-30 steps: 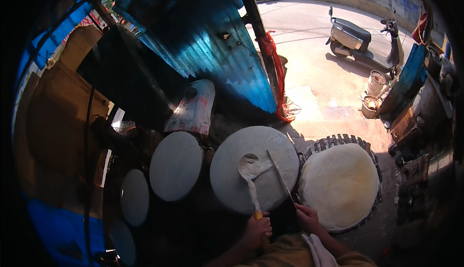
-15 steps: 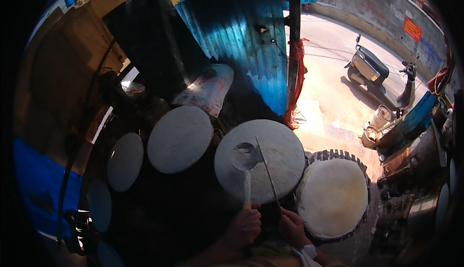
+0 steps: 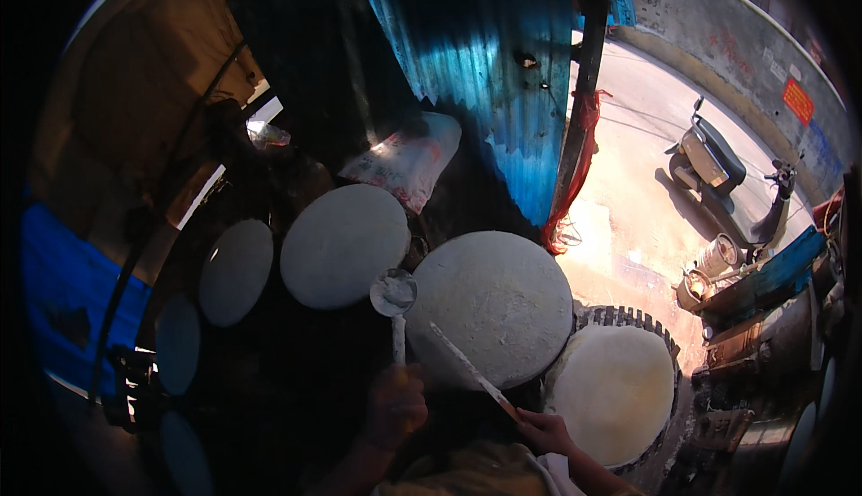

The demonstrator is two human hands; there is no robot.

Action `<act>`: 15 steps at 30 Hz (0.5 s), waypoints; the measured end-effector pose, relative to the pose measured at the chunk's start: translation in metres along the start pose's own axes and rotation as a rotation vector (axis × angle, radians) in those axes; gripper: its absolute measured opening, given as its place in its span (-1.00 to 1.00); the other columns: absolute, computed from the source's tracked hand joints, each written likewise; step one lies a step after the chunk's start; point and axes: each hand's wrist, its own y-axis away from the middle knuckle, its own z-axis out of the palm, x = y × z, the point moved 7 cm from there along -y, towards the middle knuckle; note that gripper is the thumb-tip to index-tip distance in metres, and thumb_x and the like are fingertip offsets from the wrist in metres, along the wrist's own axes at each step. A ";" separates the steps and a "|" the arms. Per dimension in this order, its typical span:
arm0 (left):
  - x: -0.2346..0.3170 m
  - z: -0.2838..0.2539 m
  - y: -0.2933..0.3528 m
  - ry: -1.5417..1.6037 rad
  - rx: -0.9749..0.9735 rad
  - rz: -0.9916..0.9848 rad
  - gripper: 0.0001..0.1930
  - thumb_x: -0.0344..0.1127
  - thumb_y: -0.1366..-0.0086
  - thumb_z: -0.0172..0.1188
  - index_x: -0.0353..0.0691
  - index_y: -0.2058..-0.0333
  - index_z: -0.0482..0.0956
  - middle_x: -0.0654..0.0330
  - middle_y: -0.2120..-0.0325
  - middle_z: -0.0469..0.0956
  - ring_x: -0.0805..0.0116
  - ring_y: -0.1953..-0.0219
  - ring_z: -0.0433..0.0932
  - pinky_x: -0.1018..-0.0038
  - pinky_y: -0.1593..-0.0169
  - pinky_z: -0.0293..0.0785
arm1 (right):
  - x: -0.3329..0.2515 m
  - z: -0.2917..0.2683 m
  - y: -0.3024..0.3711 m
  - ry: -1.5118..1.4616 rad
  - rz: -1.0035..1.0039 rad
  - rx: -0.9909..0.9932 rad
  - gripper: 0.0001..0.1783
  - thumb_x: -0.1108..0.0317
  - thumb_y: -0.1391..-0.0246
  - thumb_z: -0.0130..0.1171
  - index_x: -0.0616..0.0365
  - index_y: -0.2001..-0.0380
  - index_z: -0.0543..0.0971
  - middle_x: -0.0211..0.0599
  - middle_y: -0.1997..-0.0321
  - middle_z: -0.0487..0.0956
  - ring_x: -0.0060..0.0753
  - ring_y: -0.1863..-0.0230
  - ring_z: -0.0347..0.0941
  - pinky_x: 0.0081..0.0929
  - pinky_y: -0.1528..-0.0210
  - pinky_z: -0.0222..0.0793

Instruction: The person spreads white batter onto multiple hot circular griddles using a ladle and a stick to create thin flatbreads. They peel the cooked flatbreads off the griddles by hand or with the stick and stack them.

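Observation:
My left hand (image 3: 393, 403) grips the handle of a round metal ladle (image 3: 393, 292), whose bowl hovers at the left edge of a large pale round griddle (image 3: 494, 303). My right hand (image 3: 541, 430) holds a thin flat stick (image 3: 471, 371) that lies slanted across the near part of that same griddle. A second pale round surface (image 3: 615, 391) with a ribbed rim sits to the right of my right hand. Another pale disc (image 3: 344, 244) lies left of the ladle.
Smaller round discs (image 3: 235, 272) curve away down the dark left side. A white sack (image 3: 404, 161) leans against a blue corrugated sheet (image 3: 485, 65). A scooter (image 3: 718, 173) stands on the sunlit pavement at right, near metal cans (image 3: 709, 267).
The ladle has moved from over the middle griddle to its left edge. The view has shifted, so everything sits further right in the picture.

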 end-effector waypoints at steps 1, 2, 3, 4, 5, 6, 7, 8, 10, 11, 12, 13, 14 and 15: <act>0.010 0.002 0.011 0.000 -0.010 0.038 -0.68 -0.24 -0.36 -0.22 -0.39 0.12 0.35 0.37 0.75 0.19 0.65 0.79 0.18 0.70 0.64 0.27 | -0.009 -0.008 -0.015 -0.072 -0.024 0.015 -0.58 0.43 -0.04 0.09 0.27 -0.01 0.40 -0.32 0.33 0.56 -0.64 0.36 0.45 -0.64 0.29 0.38; 0.019 0.003 0.022 -0.001 -0.015 0.089 -0.67 -0.24 -0.36 -0.22 -0.39 0.11 0.34 0.37 0.75 0.19 0.65 0.79 0.18 0.70 0.64 0.27 | -0.013 -0.024 -0.036 -0.229 0.023 0.160 -0.61 0.39 -0.04 0.10 0.29 0.03 0.43 -0.37 0.40 0.54 -0.67 0.43 0.41 -0.68 0.36 0.33; 0.023 0.004 0.030 0.049 -0.027 0.085 -0.74 -0.24 -0.36 -0.24 -0.31 0.22 0.32 0.38 0.74 0.20 0.64 0.77 0.19 0.69 0.63 0.26 | -0.010 -0.034 -0.054 -0.291 0.063 0.254 -0.63 0.37 -0.05 0.09 0.30 0.06 0.45 -0.41 0.46 0.51 -0.70 0.50 0.35 -0.71 0.44 0.26; 0.028 0.006 0.040 0.099 -0.045 0.095 -0.78 -0.23 -0.37 -0.26 -0.22 0.33 0.31 0.39 0.73 0.21 0.62 0.76 0.20 0.69 0.61 0.25 | -0.007 -0.043 -0.069 -0.353 0.096 0.355 -0.65 0.34 -0.06 0.09 0.31 0.10 0.48 -0.46 0.52 0.49 -0.73 0.57 0.29 -0.74 0.52 0.19; 0.034 0.011 0.053 0.137 -0.067 0.115 -0.76 -0.22 -0.37 -0.27 -0.14 0.44 0.29 0.39 0.72 0.22 0.60 0.75 0.21 0.68 0.60 0.24 | -0.004 -0.044 -0.085 -0.333 0.109 0.399 -0.66 0.35 -0.07 0.07 0.31 0.11 0.48 -0.49 0.56 0.45 -0.76 0.64 0.22 -0.76 0.60 0.11; 0.038 0.012 0.062 0.150 -0.090 0.088 -0.74 -0.24 -0.38 -0.31 -0.15 0.46 0.29 0.38 0.73 0.21 0.60 0.74 0.22 0.67 0.59 0.25 | -0.007 -0.032 -0.096 -0.328 0.062 0.291 -0.68 0.36 -0.07 0.07 0.32 0.13 0.49 -0.49 0.57 0.45 -0.77 0.66 0.22 -0.75 0.62 0.11; 0.044 0.013 0.069 0.156 -0.121 0.070 -0.71 -0.27 -0.39 -0.35 -0.15 0.47 0.29 0.38 0.73 0.21 0.59 0.72 0.23 0.65 0.58 0.26 | -0.010 -0.019 -0.100 -0.327 0.008 0.171 -0.69 0.37 -0.07 0.06 0.33 0.15 0.49 -0.49 0.57 0.44 -0.77 0.67 0.21 -0.75 0.63 0.11; 0.052 0.014 0.080 0.190 -0.135 0.101 -0.72 -0.27 -0.39 -0.35 -0.14 0.47 0.29 0.38 0.74 0.21 0.59 0.73 0.23 0.64 0.59 0.26 | -0.010 -0.008 -0.104 -0.292 0.047 0.076 -0.71 0.35 -0.08 0.05 0.29 0.15 0.48 -0.55 0.68 0.36 -0.75 0.75 0.16 -0.73 0.73 0.03; 0.075 0.017 0.110 0.252 -0.201 0.153 -0.74 -0.27 -0.38 -0.33 -0.13 0.47 0.29 0.38 0.74 0.21 0.60 0.73 0.22 0.63 0.61 0.26 | -0.001 0.010 -0.112 -0.344 0.082 0.050 -0.72 0.36 -0.09 0.04 0.24 0.13 0.46 -0.61 0.78 0.27 -0.73 0.83 0.12 -0.70 0.82 -0.06; 0.085 0.018 0.129 0.280 -0.247 0.182 -0.74 -0.28 -0.38 -0.32 -0.13 0.47 0.29 0.38 0.74 0.21 0.60 0.74 0.22 0.63 0.62 0.26 | 0.002 0.015 -0.116 -0.436 0.091 0.112 -0.70 0.38 -0.08 0.05 0.24 0.11 0.45 -0.61 0.79 0.26 -0.73 0.83 0.12 -0.70 0.82 -0.06; 0.094 0.021 0.149 0.304 -0.291 0.206 -0.75 -0.28 -0.37 -0.31 -0.12 0.47 0.29 0.38 0.74 0.21 0.60 0.74 0.22 0.63 0.63 0.26 | 0.002 0.036 -0.123 -0.475 0.137 -0.011 -0.70 0.34 -0.08 0.03 0.23 0.12 0.45 -0.55 0.77 0.28 -0.64 0.79 0.15 -0.63 0.77 -0.01; 0.108 0.022 0.162 0.314 -0.286 0.275 -0.81 -0.30 -0.36 -0.30 -0.22 0.33 0.28 0.38 0.76 0.20 0.60 0.76 0.21 0.63 0.63 0.27 | 0.002 0.049 -0.124 -0.517 0.173 -0.098 -0.70 0.30 -0.09 0.02 0.22 0.13 0.45 -0.49 0.75 0.30 -0.55 0.74 0.19 -0.55 0.73 0.04; 0.123 0.029 0.178 0.323 -0.277 0.338 -0.77 -0.33 -0.36 -0.30 -0.32 0.18 0.28 0.37 0.77 0.19 0.60 0.78 0.20 0.64 0.64 0.28 | 0.002 0.062 -0.124 -0.559 0.210 -0.180 -0.70 0.27 -0.10 0.00 0.20 0.14 0.45 -0.43 0.74 0.32 -0.46 0.70 0.22 -0.48 0.68 0.08; 0.138 0.033 0.201 0.336 -0.267 0.423 -0.68 -0.35 -0.35 -0.30 -0.42 0.04 0.28 0.37 0.78 0.18 0.60 0.80 0.18 0.64 0.64 0.29 | 0.003 0.084 -0.120 -0.596 0.262 -0.281 -0.69 0.23 -0.10 -0.02 0.19 0.16 0.45 -0.38 0.72 0.34 -0.37 0.65 0.25 -0.40 0.63 0.13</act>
